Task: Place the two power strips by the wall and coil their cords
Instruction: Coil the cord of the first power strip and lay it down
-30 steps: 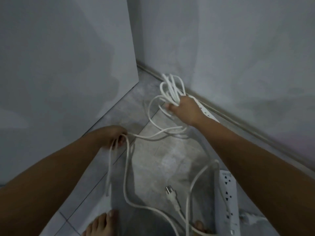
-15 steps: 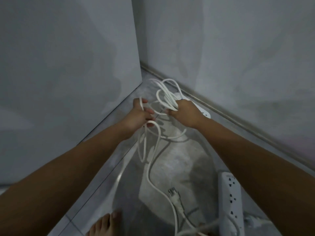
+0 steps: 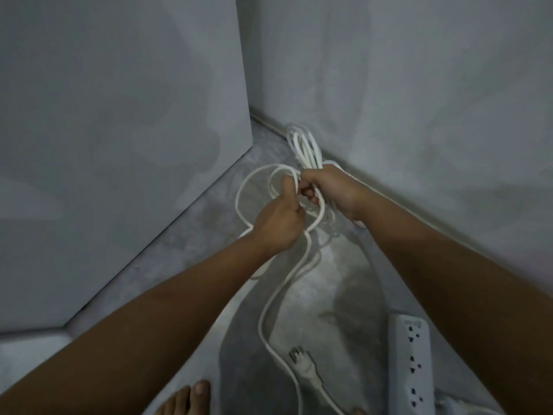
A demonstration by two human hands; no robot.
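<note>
My right hand [image 3: 332, 190] grips a bundle of white cord loops [image 3: 303, 146] near the corner of the walls. My left hand [image 3: 279, 226] pinches another strand of the same cord [image 3: 248, 187] right beside it, fingers touching the bundle. The first power strip is almost hidden under my right hand; only its end [image 3: 332, 163] shows by the baseboard. A loose length of cord [image 3: 270, 310] trails down the floor. The second power strip [image 3: 411, 360] lies flat at the lower right, under my right forearm. A white plug [image 3: 303, 362] rests on the floor beside it.
Grey walls meet in a corner [image 3: 251, 115] ahead, with a baseboard [image 3: 404, 202] running along the right wall. The floor [image 3: 185, 253] is grey tile. My bare toes [image 3: 188, 399] show at the bottom edge, close to the trailing cord.
My left hand has swung from the lower left up to my right hand, carrying a loop of cord to the bundle. The slack on the floor has shortened.
</note>
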